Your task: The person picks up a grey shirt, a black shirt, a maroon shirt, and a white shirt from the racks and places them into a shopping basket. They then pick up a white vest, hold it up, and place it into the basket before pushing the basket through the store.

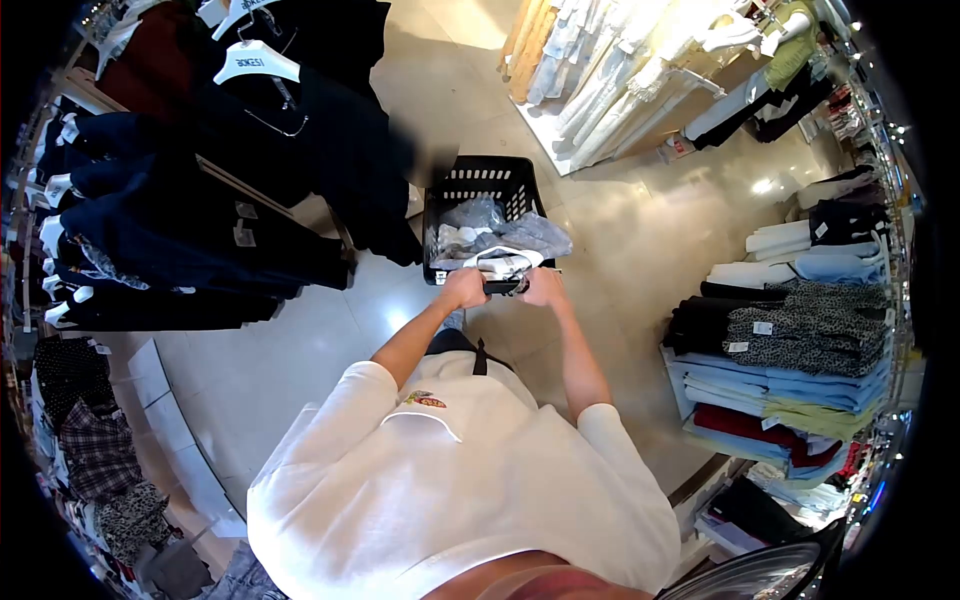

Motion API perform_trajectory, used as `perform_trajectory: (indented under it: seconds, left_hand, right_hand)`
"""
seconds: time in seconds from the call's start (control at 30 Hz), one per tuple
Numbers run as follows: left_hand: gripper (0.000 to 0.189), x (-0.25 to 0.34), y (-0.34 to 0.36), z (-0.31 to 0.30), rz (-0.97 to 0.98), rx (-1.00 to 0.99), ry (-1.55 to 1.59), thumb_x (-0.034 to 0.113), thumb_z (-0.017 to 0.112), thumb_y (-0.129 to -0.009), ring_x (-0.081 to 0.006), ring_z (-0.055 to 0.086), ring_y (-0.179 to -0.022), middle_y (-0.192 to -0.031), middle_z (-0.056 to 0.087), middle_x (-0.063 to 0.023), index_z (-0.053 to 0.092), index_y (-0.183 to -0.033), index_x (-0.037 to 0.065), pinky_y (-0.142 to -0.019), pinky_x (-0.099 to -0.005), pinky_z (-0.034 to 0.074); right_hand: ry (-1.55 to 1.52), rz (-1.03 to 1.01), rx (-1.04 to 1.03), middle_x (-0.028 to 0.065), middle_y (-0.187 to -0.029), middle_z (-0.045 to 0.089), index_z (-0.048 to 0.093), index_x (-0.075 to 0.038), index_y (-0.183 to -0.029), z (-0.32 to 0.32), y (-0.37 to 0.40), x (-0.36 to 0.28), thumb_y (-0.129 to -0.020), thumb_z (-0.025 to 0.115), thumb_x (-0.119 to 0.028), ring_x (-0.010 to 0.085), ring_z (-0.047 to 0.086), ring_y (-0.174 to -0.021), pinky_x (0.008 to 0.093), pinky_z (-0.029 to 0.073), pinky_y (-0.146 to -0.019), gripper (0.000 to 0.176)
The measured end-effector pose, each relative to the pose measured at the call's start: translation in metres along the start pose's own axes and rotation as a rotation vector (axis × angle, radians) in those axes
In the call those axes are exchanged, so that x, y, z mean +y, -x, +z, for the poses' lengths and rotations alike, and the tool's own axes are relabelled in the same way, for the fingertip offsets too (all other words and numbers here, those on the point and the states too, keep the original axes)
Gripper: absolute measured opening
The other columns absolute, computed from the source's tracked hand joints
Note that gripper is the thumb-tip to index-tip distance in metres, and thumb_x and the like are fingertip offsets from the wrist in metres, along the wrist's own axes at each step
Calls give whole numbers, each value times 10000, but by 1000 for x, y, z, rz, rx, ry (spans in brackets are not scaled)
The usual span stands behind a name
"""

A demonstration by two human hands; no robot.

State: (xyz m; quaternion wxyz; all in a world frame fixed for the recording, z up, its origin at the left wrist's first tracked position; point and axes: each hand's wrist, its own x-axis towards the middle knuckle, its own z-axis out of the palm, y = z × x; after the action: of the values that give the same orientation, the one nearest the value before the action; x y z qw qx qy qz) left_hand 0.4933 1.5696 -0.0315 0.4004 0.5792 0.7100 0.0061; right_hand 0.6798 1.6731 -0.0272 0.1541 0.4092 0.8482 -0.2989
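Observation:
A black basket (531,186) with slotted sides stands out in front of my body. Clear plastic-wrapped items (500,228) and something white lie inside it. My left hand (465,289) is wrapped round the dark bar at the basket's near edge. Beside it on the same bar, my right hand (541,287) is closed too. A white loop (508,262) arches between the two hands, over the near end of the basket.
Dark garments (170,215) hang on racks at the left, with white hangers (256,62) above. Light clothes (615,85) hang at the upper right. Folded clothes (790,330) fill shelves on the right. Pale tiled floor (330,330) lies between them.

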Motion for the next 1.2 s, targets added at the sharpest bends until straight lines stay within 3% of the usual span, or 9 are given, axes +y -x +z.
perform_trajectory:
  seconds: [0.23,0.4,0.47,0.53,0.67,1.1,1.2]
  left_hand:
    - [287,5,-28,-3,-32,21,75,327,644,-656,-326,644,-843,-861,672,-166,708,-797,85,-782,-413,507]
    - [283,15,-44,-8,-46,37,140,314,643,-643,-339,642,-812,-835,669,-170,711,-807,94,-769,-411,510]
    - [278,18,-51,-10,-28,70,163,305,644,-652,-343,645,-817,-830,667,-186,705,-777,64,-780,-416,508]
    - [285,20,-61,-9,-13,70,171,314,649,-658,-344,645,-822,-825,665,-191,704,-780,62,-782,-418,507]
    - [280,25,-70,-6,-41,73,202,298,644,-674,-344,643,-837,-845,663,-196,705,-836,77,-795,-418,504]
    - [299,38,-106,-35,-133,78,276,327,655,-623,-341,635,-815,-834,661,-182,704,-760,66,-786,-415,503]
    - [322,45,-116,-32,-133,75,335,324,666,-625,-341,635,-810,-834,659,-188,703,-810,62,-793,-402,503]
  right_hand:
    - [8,-73,39,166,-646,619,645,-59,-623,-10,-29,25,-528,702,-331,338,609,-643,420,495,-626,294]
    - [3,-80,45,160,-642,621,645,-55,-623,-22,-44,39,-526,712,-324,331,608,-623,406,494,-603,293]
    - [-4,-58,-39,177,-730,648,670,-54,-668,-29,-51,45,-524,713,-333,341,632,-710,415,509,-684,316]
    - [9,-41,-76,175,-733,649,670,-52,-672,-37,-56,50,-531,709,-336,336,633,-710,413,509,-679,320]
    - [74,-104,-53,173,-713,646,666,-48,-667,-42,-68,59,-547,706,-345,333,636,-698,411,509,-665,322]
    - [47,-254,-151,170,-706,648,687,-62,-703,-88,-114,73,-577,696,-314,328,639,-697,396,519,-674,282]
    - [53,-322,-163,163,-681,637,665,-56,-676,-98,-126,87,-573,707,-331,318,629,-656,401,507,-632,297]
